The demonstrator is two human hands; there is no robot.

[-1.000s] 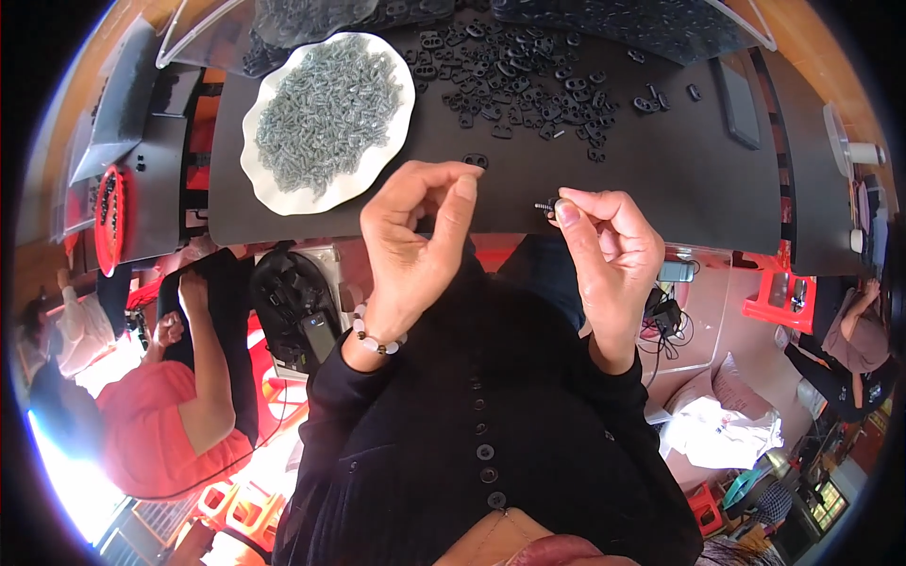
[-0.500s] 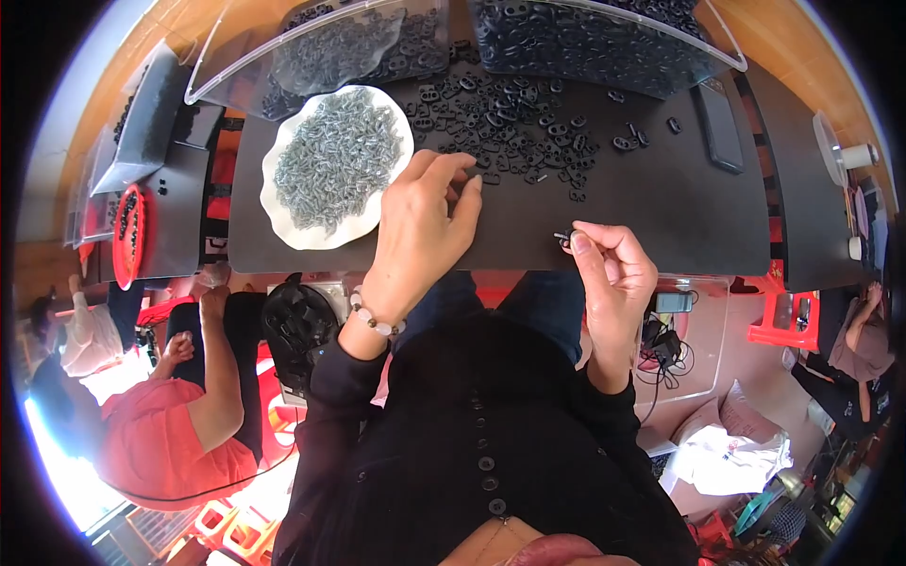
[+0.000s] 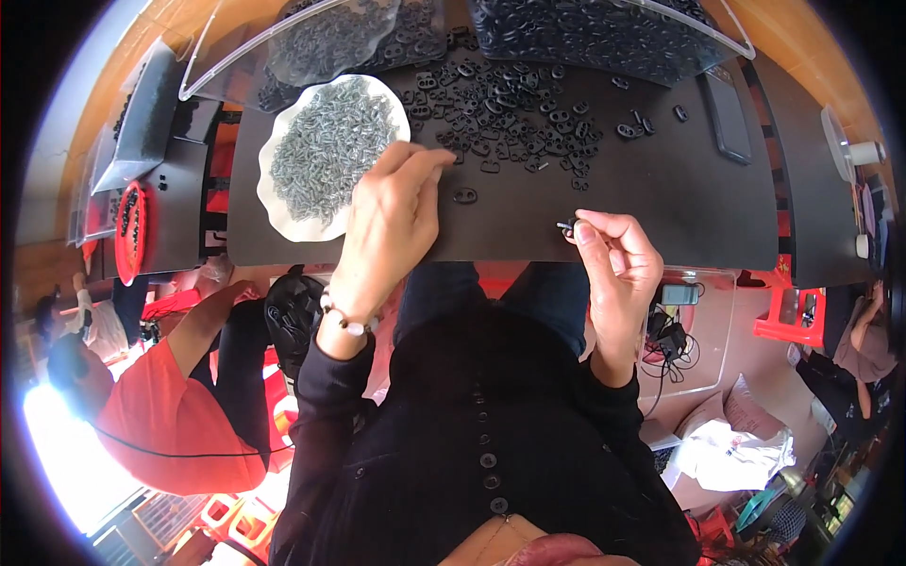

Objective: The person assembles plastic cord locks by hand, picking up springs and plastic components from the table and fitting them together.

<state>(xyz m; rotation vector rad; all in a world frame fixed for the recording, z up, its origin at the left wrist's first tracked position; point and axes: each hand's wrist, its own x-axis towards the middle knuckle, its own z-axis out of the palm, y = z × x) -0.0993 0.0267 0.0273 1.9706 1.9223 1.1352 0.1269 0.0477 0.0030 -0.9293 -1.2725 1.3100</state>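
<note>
My right hand (image 3: pixel 623 259) pinches a small black cord lock piece (image 3: pixel 569 228) between thumb and forefinger, above the table's near edge. A bit of metal spring seems to stick out of its left side. My left hand (image 3: pixel 387 212) hovers beside the white scalloped plate (image 3: pixel 274 203), which is heaped with small metal springs (image 3: pixel 335 151). Its fingers are loosely bent and apart, and nothing shows in them. Just right of that hand, one black two-holed piece (image 3: pixel 464 195) lies alone on the table. Farther back spreads a loose pile of similar black pieces (image 3: pixel 514 113).
Clear plastic bins (image 3: pixel 585 47) of black pieces line the back of the dark table (image 3: pixel 679 212). A phone (image 3: pixel 725 118) lies at the right. Another person in a red top (image 3: pixel 179 424) sits at the left, near a red dish (image 3: pixel 130 236) of black pieces.
My left hand has drawn back left toward the plate, and the lone black piece now shows on the table. My right hand keeps its pinch, nearly in place.
</note>
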